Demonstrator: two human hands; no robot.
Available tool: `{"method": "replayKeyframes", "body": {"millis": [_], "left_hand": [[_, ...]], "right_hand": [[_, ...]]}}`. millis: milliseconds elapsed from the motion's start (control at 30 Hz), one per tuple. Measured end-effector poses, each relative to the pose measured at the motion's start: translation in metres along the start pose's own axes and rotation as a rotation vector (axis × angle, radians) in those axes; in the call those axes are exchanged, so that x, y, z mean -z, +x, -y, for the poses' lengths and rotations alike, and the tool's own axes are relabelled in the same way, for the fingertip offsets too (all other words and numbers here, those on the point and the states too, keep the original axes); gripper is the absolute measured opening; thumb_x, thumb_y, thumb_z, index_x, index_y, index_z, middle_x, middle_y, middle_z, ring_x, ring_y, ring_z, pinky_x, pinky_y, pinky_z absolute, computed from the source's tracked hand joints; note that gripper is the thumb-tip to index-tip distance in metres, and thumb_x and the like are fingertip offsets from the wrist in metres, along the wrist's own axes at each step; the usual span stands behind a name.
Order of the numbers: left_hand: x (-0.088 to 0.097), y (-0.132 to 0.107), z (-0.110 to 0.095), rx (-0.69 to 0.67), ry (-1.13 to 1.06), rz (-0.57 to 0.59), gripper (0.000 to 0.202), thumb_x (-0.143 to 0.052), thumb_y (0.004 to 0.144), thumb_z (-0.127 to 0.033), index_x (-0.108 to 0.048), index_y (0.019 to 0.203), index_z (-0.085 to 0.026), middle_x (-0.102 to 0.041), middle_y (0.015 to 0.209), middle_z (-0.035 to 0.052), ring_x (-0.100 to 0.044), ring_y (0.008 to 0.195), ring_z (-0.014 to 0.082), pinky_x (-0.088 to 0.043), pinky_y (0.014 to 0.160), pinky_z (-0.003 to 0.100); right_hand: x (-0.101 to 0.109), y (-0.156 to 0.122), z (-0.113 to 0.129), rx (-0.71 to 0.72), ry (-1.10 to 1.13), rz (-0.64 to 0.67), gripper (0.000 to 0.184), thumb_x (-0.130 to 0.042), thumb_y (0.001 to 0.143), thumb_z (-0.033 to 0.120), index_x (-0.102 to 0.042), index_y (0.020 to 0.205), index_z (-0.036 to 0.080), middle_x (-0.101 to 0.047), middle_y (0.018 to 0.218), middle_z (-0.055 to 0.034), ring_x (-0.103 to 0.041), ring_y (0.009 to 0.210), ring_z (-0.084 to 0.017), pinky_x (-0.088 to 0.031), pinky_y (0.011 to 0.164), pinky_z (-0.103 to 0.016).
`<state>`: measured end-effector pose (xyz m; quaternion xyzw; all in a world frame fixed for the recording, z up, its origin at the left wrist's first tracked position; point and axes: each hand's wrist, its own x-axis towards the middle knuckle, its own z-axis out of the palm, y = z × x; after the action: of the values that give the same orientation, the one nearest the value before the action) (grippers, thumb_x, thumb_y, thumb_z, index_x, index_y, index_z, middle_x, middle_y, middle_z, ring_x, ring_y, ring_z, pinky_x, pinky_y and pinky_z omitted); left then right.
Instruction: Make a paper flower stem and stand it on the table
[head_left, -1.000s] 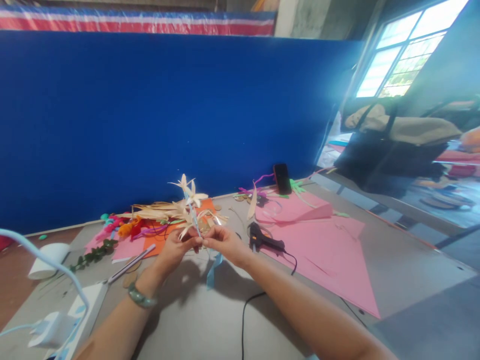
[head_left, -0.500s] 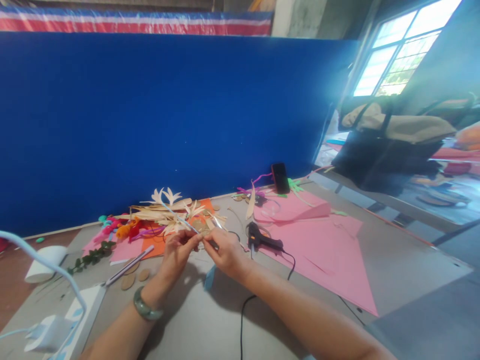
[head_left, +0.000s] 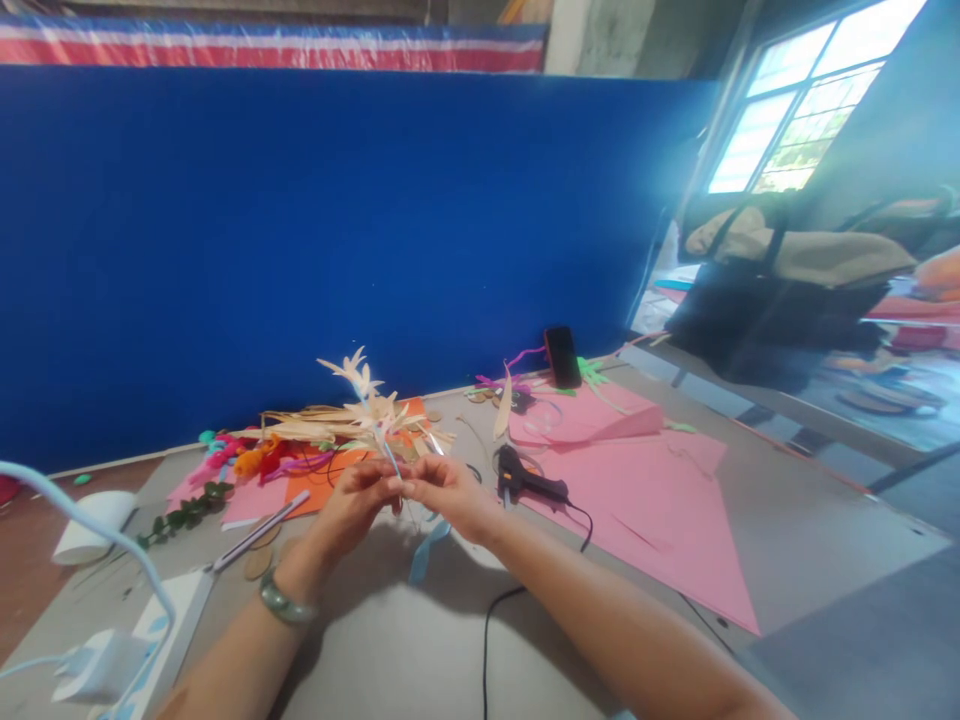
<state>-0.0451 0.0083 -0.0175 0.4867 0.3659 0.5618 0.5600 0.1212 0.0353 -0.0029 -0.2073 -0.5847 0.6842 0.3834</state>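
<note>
The fingertips of the left hand and those of the right hand meet, pinched shut on the bottom of a thin stem. Both hands hold the same flower sprig. It stands up from the pinch, above the table, and leans a little to the left, with pale cream, pointed petals fanned out along its top. A light blue ribbon runs along the stem and its loose tail hangs below the right hand. I cannot tell whether that hand also grips the ribbon.

From here the sprig looks almost weightless. The stem seems thin and springy, and the petals look papery, likely to crease or tear if squeezed. The bare lower stem, where the fingers are now, strikes me as the safe place to hold. The ribbon looks slick and limp.

There is a green bangle on the left wrist. Just beyond the hands, more cream leaves lie piled on an orange sheet, with bright pipe cleaners to their left. A black glue gun rests close by the right hand at the edge of a pink paper sheet. A dark phone leans against the blue partition.
</note>
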Motion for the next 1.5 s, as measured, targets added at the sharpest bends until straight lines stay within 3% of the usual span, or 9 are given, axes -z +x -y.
{"method": "replayKeyframes", "body": {"millis": [100, 167, 367, 533, 800, 1000, 1267, 1500], "left_hand": [[0.003, 0.001, -0.001, 0.004, 0.021, 0.022, 0.021, -0.078, 0.066, -0.035, -0.07, 0.065, -0.016, -0.065, 0.069, 0.0046, -0.055, 0.057, 0.0129, -0.042, 0.053, 0.026], [0.003, 0.001, -0.002, -0.009, 0.058, 0.012, 0.025, -0.078, 0.066, -0.036, -0.065, 0.058, -0.016, -0.061, 0.059, 0.0018, -0.053, 0.055, 0.0122, -0.042, 0.055, 0.026], [0.0, 0.002, -0.003, -0.047, 0.205, -0.115, 0.028, -0.075, 0.069, -0.036, -0.059, 0.056, -0.017, -0.054, 0.052, -0.0027, -0.048, 0.054, 0.0109, -0.039, 0.058, 0.024], [-0.006, 0.0, -0.006, -0.077, 0.264, -0.186, 0.028, -0.074, 0.069, -0.033, -0.058, 0.054, -0.017, -0.053, 0.052, -0.0026, -0.049, 0.055, 0.0114, -0.039, 0.058, 0.024], [-0.02, -0.003, -0.009, -0.107, 0.232, -0.286, 0.026, -0.076, 0.066, -0.031, -0.057, 0.056, -0.016, -0.051, 0.056, -0.004, -0.045, 0.051, 0.0087, -0.036, 0.052, 0.022], [-0.023, -0.005, -0.011, -0.084, 0.189, -0.259, 0.028, -0.077, 0.065, -0.035, -0.057, 0.059, -0.016, -0.051, 0.054, -0.0047, -0.044, 0.049, 0.0083, -0.036, 0.051, 0.022], [0.002, 0.002, -0.004, 0.02, 0.006, 0.022, 0.02, -0.075, 0.07, -0.033, -0.067, 0.067, -0.014, -0.057, 0.061, -0.0007, -0.049, 0.053, 0.009, -0.039, 0.052, 0.023], [0.003, 0.004, -0.006, -0.052, 0.077, 0.025, 0.021, -0.077, 0.069, -0.03, -0.065, 0.064, -0.014, -0.055, 0.06, -0.002, -0.05, 0.053, 0.009, -0.041, 0.053, 0.023]], "right_hand": [[0.003, 0.001, -0.003, -0.08, 0.035, -0.006, 0.037, -0.078, 0.065, 0.044, -0.054, 0.067, 0.017, -0.05, 0.051, 0.0069, -0.033, 0.043, -0.005, -0.023, 0.043, -0.019], [0.005, 0.003, -0.007, -0.095, 0.023, -0.025, 0.036, -0.079, 0.064, 0.043, -0.055, 0.067, 0.016, -0.048, 0.05, 0.0076, -0.028, 0.043, -0.004, -0.019, 0.042, -0.019], [0.004, 0.004, -0.012, 0.052, -0.132, -0.122, 0.027, -0.073, 0.071, 0.04, -0.063, 0.07, 0.015, -0.063, 0.065, 0.0, -0.053, 0.058, -0.011, -0.04, 0.058, -0.024], [-0.001, -0.001, -0.008, 0.188, -0.401, -0.211, 0.016, -0.064, 0.08, 0.029, -0.068, 0.074, 0.015, -0.068, 0.07, -0.0031, -0.058, 0.066, -0.015, -0.045, 0.066, -0.027], [0.001, -0.006, -0.008, 0.335, -0.688, -0.225, 0.014, -0.058, 0.083, 0.023, -0.069, 0.078, 0.016, -0.07, 0.076, -0.0052, -0.061, 0.07, -0.017, -0.045, 0.07, -0.029], [-0.002, -0.004, -0.004, 0.231, -0.426, -0.158, 0.015, -0.06, 0.083, 0.027, -0.067, 0.077, 0.014, -0.07, 0.074, -0.0044, -0.063, 0.072, -0.016, -0.048, 0.073, -0.028], [-0.001, 0.0, -0.005, 0.06, -0.007, -0.06, 0.028, -0.073, 0.072, 0.041, -0.061, 0.073, 0.016, -0.068, 0.07, -0.0016, -0.065, 0.07, -0.016, -0.05, 0.074, -0.031], [-0.001, 0.002, -0.009, 0.049, 0.032, -0.091, 0.028, -0.077, 0.068, 0.039, -0.061, 0.071, 0.016, -0.067, 0.07, 0.0005, -0.064, 0.069, -0.014, -0.049, 0.073, -0.03]]}}
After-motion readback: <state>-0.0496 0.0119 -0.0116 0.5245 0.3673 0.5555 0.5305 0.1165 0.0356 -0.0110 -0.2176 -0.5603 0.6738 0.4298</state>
